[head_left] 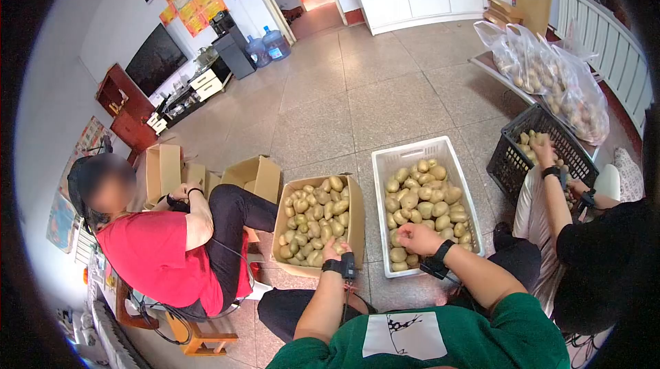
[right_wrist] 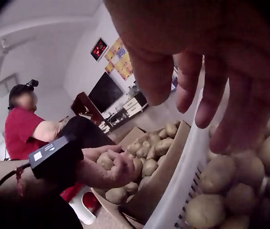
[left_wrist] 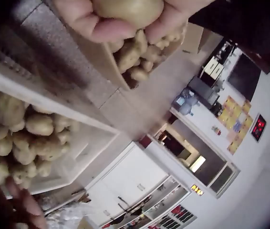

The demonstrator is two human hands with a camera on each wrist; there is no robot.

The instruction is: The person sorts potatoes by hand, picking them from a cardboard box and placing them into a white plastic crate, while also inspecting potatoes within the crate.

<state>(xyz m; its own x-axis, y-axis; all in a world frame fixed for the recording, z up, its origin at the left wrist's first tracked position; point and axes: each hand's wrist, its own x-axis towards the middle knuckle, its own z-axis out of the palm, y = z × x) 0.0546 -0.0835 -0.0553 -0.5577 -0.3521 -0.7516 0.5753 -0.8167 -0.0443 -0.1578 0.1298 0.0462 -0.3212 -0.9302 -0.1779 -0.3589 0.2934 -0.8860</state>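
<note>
The seated person's left hand (head_left: 335, 248) curls around a potato (left_wrist: 128, 10) over the near edge of a cardboard box (head_left: 356, 221), while the right hand (head_left: 416, 237) hovers loose-fingered above potatoes in the adjoining white crate (head_left: 457, 163).

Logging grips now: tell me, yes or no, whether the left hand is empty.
No, the left hand curls its fingers round a potato over the cardboard box.

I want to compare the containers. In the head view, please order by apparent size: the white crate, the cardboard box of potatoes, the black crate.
1. White crate.
2. Cardboard box, only slightly smaller.
3. Black crate, though an arm partly hides it and it lies farther off, so this is unsure.
</note>
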